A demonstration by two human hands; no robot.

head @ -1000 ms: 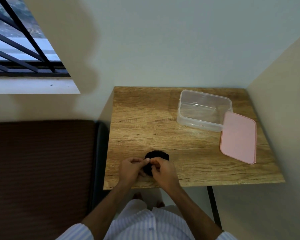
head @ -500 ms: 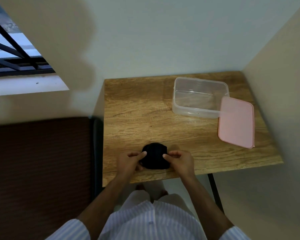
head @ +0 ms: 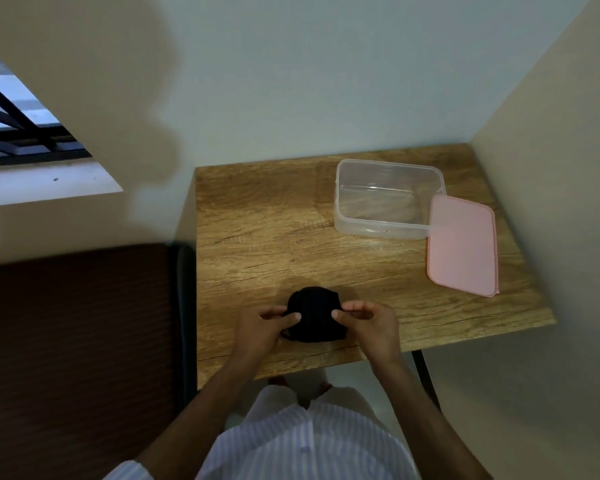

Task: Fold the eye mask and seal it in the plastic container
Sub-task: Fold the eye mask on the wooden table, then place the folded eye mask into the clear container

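Observation:
A black eye mask, bunched into a compact folded shape, lies near the front edge of the wooden table. My left hand pinches its left side and my right hand pinches its right side, thumbs pressing on the fabric. Far right on the table stands the clear plastic container, open and with nothing in it. Its pink lid lies flat beside it, one corner leaning on the container's right rim.
The table sits in a corner, walls behind and to the right. A dark brown upholstered seat stands against the table's left side. A barred window is at the upper left.
My hands have moved apart from the mask's near side to its left and right sides, uncovering the folded mask. The camera has tilted, shifting the whole scene.

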